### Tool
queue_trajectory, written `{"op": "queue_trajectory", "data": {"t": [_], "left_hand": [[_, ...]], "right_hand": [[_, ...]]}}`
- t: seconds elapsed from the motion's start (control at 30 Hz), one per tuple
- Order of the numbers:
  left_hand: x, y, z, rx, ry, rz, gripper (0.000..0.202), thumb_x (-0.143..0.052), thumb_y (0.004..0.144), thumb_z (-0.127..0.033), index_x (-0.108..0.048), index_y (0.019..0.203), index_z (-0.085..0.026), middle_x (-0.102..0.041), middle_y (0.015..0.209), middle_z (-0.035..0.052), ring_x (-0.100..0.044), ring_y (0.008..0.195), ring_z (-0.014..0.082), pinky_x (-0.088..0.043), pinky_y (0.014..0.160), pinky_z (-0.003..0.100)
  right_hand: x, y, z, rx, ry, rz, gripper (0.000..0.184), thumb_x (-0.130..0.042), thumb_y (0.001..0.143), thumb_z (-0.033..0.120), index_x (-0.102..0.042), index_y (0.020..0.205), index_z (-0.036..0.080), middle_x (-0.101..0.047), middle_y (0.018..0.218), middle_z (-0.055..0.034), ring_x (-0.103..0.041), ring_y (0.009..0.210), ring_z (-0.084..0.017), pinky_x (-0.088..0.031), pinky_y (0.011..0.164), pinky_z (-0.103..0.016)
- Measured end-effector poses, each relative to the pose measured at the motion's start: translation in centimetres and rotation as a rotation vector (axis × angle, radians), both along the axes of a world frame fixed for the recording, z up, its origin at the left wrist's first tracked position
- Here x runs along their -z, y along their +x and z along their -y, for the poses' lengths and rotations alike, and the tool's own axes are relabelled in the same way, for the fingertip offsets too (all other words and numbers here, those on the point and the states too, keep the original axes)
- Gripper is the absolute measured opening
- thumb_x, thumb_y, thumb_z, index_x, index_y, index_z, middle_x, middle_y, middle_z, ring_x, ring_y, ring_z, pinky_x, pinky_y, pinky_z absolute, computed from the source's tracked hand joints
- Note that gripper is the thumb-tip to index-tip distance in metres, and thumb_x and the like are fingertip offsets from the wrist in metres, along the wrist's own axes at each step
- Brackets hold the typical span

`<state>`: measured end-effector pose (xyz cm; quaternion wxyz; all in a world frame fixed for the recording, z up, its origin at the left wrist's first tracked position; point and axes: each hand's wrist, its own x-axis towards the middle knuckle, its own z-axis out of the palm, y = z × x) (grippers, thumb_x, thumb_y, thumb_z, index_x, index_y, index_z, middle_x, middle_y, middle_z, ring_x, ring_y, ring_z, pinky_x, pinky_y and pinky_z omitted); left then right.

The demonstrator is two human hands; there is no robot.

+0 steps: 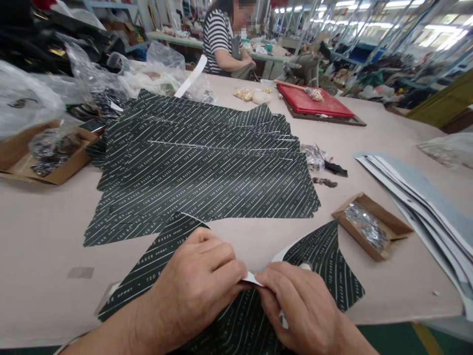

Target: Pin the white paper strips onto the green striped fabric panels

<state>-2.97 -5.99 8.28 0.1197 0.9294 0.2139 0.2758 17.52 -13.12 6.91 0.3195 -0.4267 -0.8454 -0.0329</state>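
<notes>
Here, through the head view, I have both hands close together at the near side of the tabletop (48, 231), working one dark printed panel (323, 259) between them. The left hand (205, 273) has a narrow grip, its fingers curled onto the panel, and the right hand (301, 301) pinches the same piece just beside it, so that a short pale edge (253, 278) shows in the gap between the two. The panel spreads out past both hands, one corner to the left and one to the right, and its striped face reads "TED BAKER SPORT". I see something white by the right hand but cannot tell what it is. Just beyond lies a wide, overlapping stack of matching panels (207, 172). On the left I have an open cardboard box (61, 175) with bagged parts, and behind it heaped plastic bags (29, 98). On the right sits a smaller box (380, 254) of silvery metal pieces (365, 224), with a pile of pale sheets (424, 217) near it. Farther back, a red pad (314, 101) rests on a brown board (358, 121), beside small bags of gold-coloured bits (244, 93). Across from me, a co-worker in a striped top (218, 29) bends over something.
</notes>
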Motion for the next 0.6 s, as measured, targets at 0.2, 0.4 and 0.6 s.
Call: {"op": "queue_trajectory", "data": {"t": [0.2,0.4,0.6], "left_hand": [[-0.5,0.0,0.9,0.079,-0.096,0.037,0.021,-0.046,0.099,-0.013,-0.058,0.082,-0.016,-0.05,0.072,0.0002,-0.044,0.069,0.0159,-0.036,0.072,0.032],[-0.7,0.2,1.5,0.117,-0.12,0.015,0.024,-0.045,0.098,-0.009,-0.054,0.077,-0.015,-0.046,0.07,0.0001,-0.038,0.065,0.0152,-0.027,0.06,0.032],[0.1,0.4,1.6,0.07,0.01,0.058,0.025,-0.045,0.093,-0.001,-0.053,0.074,-0.015,-0.043,0.067,-0.0002,-0.033,0.062,0.0157,-0.023,0.058,0.034]], "right_hand": [[-0.9,0.6,0.1,-0.059,-0.004,0.004,0.015,-0.05,0.088,0.003,-0.057,0.094,0.015,-0.067,0.067,-0.0036,-0.062,0.057,-0.016,-0.046,0.051,-0.029],[-0.9,0.8,0.7,-0.084,-0.108,-0.049,0.016,-0.05,0.088,0.003,-0.055,0.09,0.018,-0.062,0.064,0.0003,-0.057,0.056,-0.013,-0.041,0.051,-0.028],[0.6,0.5,0.5,-0.015,-0.037,-0.108,0.015,-0.049,0.087,0.003,-0.055,0.089,0.016,-0.06,0.064,-0.0011,-0.055,0.054,-0.014,-0.038,0.05,-0.028]]}}
